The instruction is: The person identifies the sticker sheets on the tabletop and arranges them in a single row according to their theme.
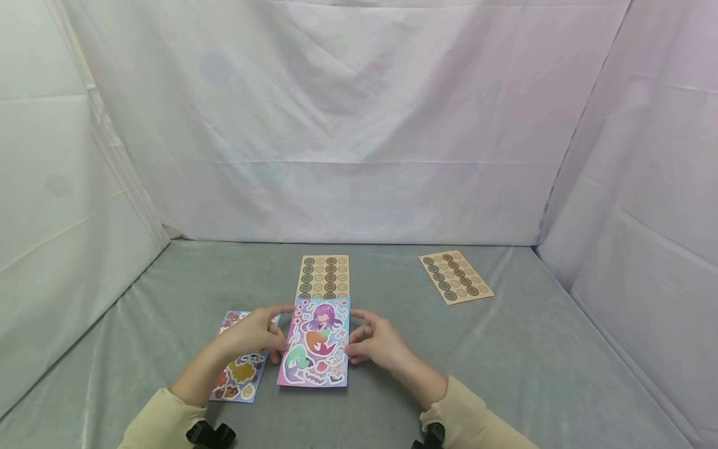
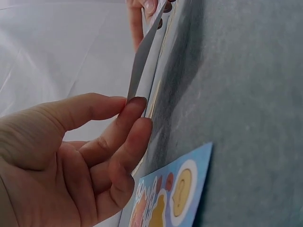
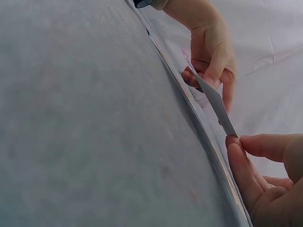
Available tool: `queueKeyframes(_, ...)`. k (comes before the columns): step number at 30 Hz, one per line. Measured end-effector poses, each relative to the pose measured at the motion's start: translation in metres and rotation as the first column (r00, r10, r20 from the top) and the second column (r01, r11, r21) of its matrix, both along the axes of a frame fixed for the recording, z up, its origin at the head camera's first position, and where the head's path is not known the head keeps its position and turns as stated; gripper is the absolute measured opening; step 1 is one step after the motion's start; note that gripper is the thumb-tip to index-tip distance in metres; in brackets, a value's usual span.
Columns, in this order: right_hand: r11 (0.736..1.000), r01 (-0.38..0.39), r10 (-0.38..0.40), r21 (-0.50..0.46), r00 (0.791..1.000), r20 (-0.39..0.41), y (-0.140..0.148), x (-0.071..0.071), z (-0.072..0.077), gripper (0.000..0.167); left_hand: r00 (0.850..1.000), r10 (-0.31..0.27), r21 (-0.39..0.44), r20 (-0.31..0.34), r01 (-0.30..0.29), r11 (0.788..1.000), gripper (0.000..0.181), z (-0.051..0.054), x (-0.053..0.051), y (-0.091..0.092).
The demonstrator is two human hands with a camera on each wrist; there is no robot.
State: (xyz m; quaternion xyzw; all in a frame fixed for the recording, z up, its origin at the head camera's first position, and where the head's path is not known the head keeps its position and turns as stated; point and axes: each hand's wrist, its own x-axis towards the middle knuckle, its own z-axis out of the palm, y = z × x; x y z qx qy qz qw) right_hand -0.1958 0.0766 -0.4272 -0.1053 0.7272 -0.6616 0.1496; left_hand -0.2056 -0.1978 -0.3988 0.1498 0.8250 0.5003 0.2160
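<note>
A mermaid sticker sheet in pink and blue is held between both hands, lifted off the table as the wrist views show. My left hand pinches its left edge between thumb and fingers. On the opposite edge, my right hand pinches it the same way. Seen from the left wrist, the sheet is edge-on and slightly bent. Beneath the left hand lies a second sticker sheet with yellow and brown stickers, partly hidden by that hand.
Behind the mermaid sheet, a tan sheet of round stickers lies with its near end covered from view. Another tan sheet of round stickers lies angled at the back right. Grey cloth covers the table, with white curtains around it.
</note>
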Motion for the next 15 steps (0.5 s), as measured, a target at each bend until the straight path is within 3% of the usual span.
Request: queueKeyframes(15,0.999,-0.044,0.043,0.026,0.998,0.036,-0.0016,0.0035,-0.0078,0.075,0.998,0.055,-0.131,-0.012,-0.056,0.990,0.077,-0.0025,0.0078,0.0072)
